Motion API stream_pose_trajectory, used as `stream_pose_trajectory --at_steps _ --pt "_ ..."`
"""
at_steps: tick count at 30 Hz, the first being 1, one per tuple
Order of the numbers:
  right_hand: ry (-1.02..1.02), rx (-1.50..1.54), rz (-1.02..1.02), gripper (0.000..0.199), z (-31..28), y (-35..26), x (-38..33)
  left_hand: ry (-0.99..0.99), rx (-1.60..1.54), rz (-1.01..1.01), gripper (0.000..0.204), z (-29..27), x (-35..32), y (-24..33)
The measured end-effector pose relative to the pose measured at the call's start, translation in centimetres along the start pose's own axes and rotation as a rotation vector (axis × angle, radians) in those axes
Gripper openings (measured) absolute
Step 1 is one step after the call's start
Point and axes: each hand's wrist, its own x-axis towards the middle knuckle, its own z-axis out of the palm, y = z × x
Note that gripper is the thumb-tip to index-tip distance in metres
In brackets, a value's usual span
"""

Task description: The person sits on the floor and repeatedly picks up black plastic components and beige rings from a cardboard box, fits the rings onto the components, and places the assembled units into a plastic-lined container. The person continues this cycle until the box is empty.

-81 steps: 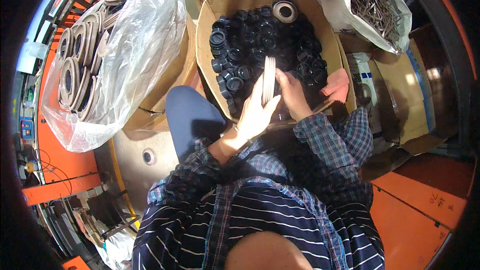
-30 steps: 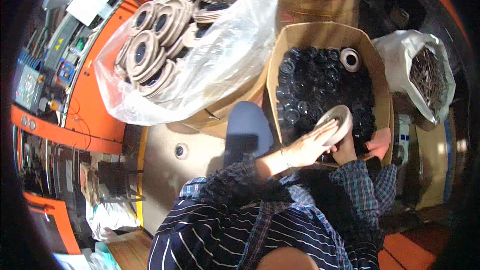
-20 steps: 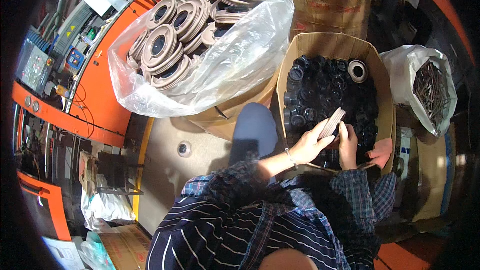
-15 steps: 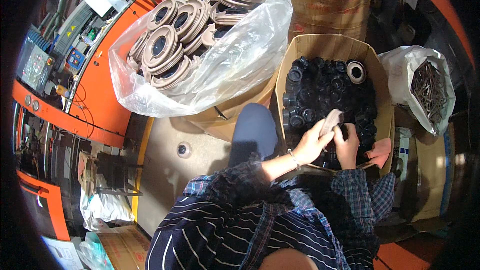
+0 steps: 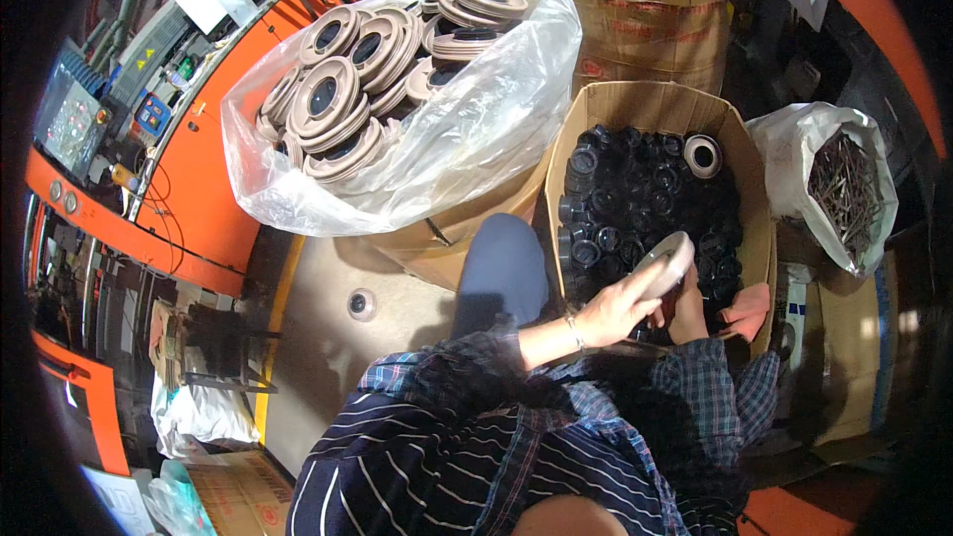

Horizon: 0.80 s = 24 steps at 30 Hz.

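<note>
My left hand (image 5: 611, 316) grips a round beige plastic disc (image 5: 667, 264) by its rim, thumb and fingers closed on it. The disc is tilted, held over the near part of a cardboard box of black round plastic caps (image 5: 667, 179). My right hand (image 5: 685, 310) is closed against the disc's underside. Its fingertips are hidden behind the disc, so anything in them cannot be made out. Inside the box at the far right lies another beige disc with a black centre (image 5: 703, 156).
A clear plastic bag (image 5: 476, 164) heaped with beige discs with black centres (image 5: 323, 99) tops a carton at left. Right of the box stands a white sack (image 5: 794, 144) of thin brown strips. A pinkish cloth (image 5: 747, 310) hangs on the box edge. One disc (image 5: 361, 305) lies on the floor.
The beige disc has turned from nearly edge-on to show more of its broad face. Both hands have shifted slightly down toward me, and the right fingers have gone behind the disc.
</note>
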Motion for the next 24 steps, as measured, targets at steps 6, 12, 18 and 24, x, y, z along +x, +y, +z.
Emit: stream_pose_trajectory --at_steps 6,12,18,24 --pt "0.074 -0.845 -0.969 0.068 0.6 -1.5 -0.4 0.239 -0.194 -0.031 0.055 -1.3 0.6 0.8" --pt "-0.413 0.263 -0.265 0.056 0.3 1.3 -0.7 -0.056 0.410 0.636 0.063 -3.4 0.1 1.7" --pt "-0.460 0.103 -0.063 0.074 0.5 1.7 0.0 -0.288 0.520 0.763 0.052 -10.0 0.9 6.2" --pt "-0.047 -0.635 -0.121 0.037 1.4 1.3 0.9 0.534 1.159 0.926 0.056 -28.6 7.0 14.7"
